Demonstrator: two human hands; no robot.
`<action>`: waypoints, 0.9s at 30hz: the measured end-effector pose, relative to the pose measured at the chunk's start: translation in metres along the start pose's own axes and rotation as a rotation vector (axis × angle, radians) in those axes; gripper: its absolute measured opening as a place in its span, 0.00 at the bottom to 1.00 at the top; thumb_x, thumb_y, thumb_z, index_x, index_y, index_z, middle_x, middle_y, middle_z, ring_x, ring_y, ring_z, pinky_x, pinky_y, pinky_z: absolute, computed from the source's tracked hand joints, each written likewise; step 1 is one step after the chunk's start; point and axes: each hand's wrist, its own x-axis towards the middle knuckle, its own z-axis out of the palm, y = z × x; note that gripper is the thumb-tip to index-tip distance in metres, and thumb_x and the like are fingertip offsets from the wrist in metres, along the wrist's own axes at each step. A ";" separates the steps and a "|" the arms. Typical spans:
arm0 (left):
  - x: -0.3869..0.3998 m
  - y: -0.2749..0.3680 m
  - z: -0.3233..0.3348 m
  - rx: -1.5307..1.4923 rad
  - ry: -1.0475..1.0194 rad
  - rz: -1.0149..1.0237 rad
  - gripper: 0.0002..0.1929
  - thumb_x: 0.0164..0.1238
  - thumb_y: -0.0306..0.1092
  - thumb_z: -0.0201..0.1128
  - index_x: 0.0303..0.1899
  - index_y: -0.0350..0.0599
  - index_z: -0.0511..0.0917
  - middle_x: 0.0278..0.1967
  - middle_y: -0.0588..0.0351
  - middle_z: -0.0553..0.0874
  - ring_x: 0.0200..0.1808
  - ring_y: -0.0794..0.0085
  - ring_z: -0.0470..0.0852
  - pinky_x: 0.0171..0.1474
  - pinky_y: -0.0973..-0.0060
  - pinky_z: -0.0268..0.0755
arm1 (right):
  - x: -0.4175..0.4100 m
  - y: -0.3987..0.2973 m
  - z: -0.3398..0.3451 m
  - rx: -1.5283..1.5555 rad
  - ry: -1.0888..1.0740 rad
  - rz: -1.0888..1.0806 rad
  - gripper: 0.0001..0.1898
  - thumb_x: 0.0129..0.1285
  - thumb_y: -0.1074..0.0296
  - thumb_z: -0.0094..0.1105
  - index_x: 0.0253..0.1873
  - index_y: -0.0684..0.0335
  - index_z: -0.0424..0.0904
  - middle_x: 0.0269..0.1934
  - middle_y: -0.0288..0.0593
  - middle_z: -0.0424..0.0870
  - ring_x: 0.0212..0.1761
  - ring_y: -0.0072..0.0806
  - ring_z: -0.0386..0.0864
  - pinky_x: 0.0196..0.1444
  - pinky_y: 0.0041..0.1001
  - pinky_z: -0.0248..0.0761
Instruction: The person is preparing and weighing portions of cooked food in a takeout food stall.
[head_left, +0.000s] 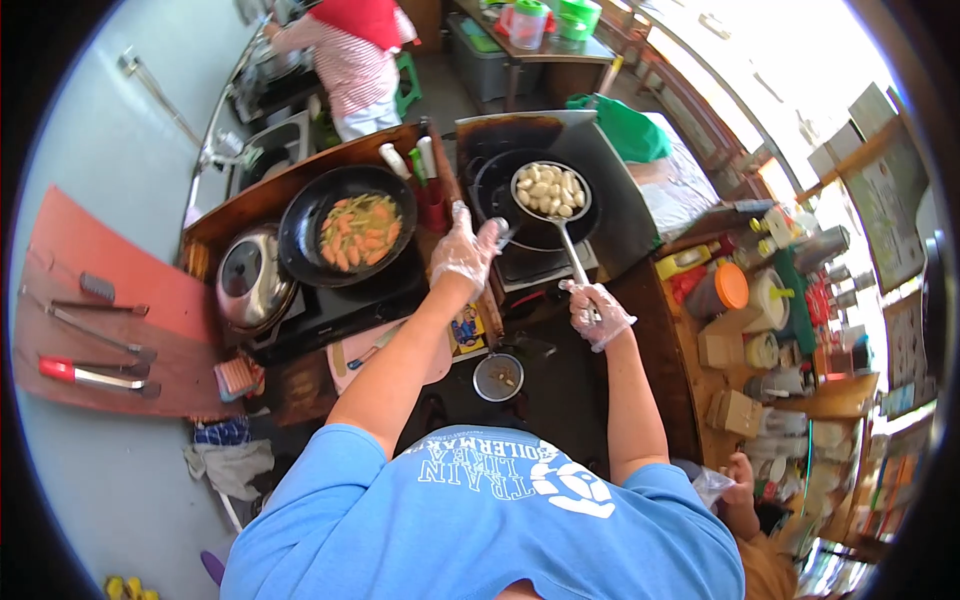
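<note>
My right hand, in a clear plastic glove, grips the metal handle of a skimmer. Its round bowl holds many pale oval pieces of food above a dark wok on the right-hand stove. My left hand, gloved the same way, hovers between the two stoves with its fingers apart. A small shiny patch by its thumb is too blurred to identify. Left of that hand, a black frying pan holds carrot pieces and green-yellow vegetable strips on a black cooktop.
A lidded metal pot stands left of the pan. Knives with white and green handles stand upright behind it. Below are a pink cutting board and a fine strainer. A metal splash guard flanks the wok. One person stands beyond; another person's hand is lower right.
</note>
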 end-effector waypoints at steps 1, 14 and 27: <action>-0.020 0.004 -0.013 0.036 -0.013 0.058 0.44 0.70 0.59 0.53 0.74 0.35 0.49 0.43 0.38 0.87 0.52 0.50 0.83 0.58 0.62 0.71 | 0.006 0.005 -0.010 0.036 0.087 -0.002 0.06 0.69 0.68 0.53 0.43 0.64 0.70 0.21 0.30 0.68 0.17 0.19 0.65 0.18 0.21 0.61; -0.261 -0.219 -0.168 0.345 0.618 -0.181 0.32 0.57 0.46 0.69 0.62 0.43 0.75 0.47 0.39 0.85 0.48 0.46 0.84 0.54 0.56 0.75 | 0.037 -0.011 -0.055 -0.119 -0.004 0.055 0.16 0.69 0.66 0.55 0.56 0.68 0.73 0.23 0.30 0.68 0.18 0.17 0.62 0.17 0.18 0.57; -0.555 -0.397 -0.387 0.438 0.962 -1.611 0.55 0.49 0.73 0.66 0.76 0.54 0.56 0.76 0.47 0.58 0.74 0.54 0.64 0.72 0.56 0.61 | 0.021 -0.050 -0.037 -1.224 0.995 -0.018 0.38 0.60 0.31 0.57 0.58 0.62 0.72 0.40 0.46 0.82 0.40 0.44 0.79 0.37 0.43 0.73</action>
